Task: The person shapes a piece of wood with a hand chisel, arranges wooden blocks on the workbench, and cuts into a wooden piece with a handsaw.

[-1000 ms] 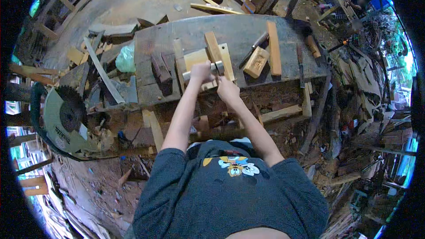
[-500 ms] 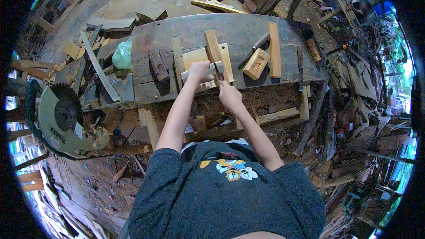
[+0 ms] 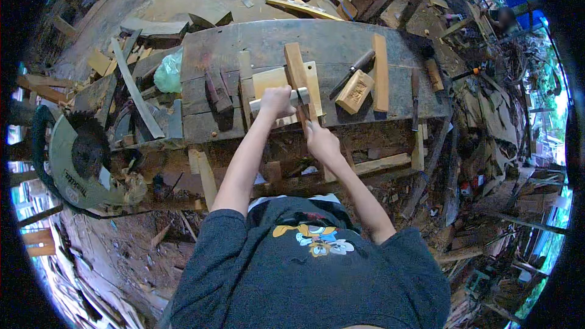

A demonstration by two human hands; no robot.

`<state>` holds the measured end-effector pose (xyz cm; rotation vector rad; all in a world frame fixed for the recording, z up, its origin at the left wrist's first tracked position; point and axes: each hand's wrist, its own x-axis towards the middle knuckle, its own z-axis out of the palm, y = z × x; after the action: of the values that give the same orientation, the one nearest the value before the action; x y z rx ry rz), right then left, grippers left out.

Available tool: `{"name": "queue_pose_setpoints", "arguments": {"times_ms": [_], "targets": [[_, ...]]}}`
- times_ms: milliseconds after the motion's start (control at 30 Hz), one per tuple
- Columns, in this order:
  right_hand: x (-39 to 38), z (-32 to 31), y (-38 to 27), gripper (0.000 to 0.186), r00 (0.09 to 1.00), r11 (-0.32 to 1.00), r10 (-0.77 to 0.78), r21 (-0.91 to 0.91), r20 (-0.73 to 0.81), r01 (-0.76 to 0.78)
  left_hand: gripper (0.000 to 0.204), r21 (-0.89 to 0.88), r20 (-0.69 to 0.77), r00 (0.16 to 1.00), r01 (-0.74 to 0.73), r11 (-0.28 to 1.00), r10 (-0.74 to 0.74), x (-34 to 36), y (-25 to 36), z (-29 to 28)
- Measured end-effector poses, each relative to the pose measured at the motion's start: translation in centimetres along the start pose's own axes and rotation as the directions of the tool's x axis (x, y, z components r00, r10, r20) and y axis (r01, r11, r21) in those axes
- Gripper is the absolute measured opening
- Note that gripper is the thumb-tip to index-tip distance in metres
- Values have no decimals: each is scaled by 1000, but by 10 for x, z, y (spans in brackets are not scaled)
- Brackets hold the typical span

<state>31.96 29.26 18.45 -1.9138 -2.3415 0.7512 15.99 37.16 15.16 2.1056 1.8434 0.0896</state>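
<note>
My left hand [image 3: 278, 101] is closed on a pale, rounded wooden piece [image 3: 260, 105]. It presses this piece crosswise over a light wooden board [image 3: 312, 72] on the workbench. My right hand [image 3: 322, 143], just nearer to me, grips a narrow brown tool [image 3: 307, 115]. The tool reaches up to the right part of the pale piece, but its exact kind is hard to make out. Lengthwise on the board, beyond both hands, lies a brown wooden bar [image 3: 294, 61]. Fingers hide part of the pale piece and the tool's held end.
Right on the workbench [image 3: 213, 42] lie a hollowed wooden block [image 3: 355, 92], a dark-handled tool [image 3: 353, 72] and a long wooden bar [image 3: 380, 73]. Dark wooden blocks [image 3: 218, 89] lie left. A circular saw [image 3: 76, 161] with an exposed toothed blade stands at far left.
My right hand has drawn back toward me with the tool, a little farther from the left hand. My left hand stays on the pale piece. The view has shifted slightly.
</note>
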Motion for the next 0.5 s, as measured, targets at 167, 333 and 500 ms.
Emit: {"name": "queue_pose_setpoints", "arguments": {"times_ms": [167,333,500], "targets": [[-17,0,-9,25,1000,999,24,37,9,-24,39,1,24,1000,-1,1000,1,-3,-3,-4],[-73,-17,3,24,981,993,109,18,162,-114,38,-6,11,1000,-3,1000,3,-3,-7,7],[2,-13,-10,25,999,999,31,23,45,-32,37,7,-62,998,-33,999,33,-3,-1,9]]}}
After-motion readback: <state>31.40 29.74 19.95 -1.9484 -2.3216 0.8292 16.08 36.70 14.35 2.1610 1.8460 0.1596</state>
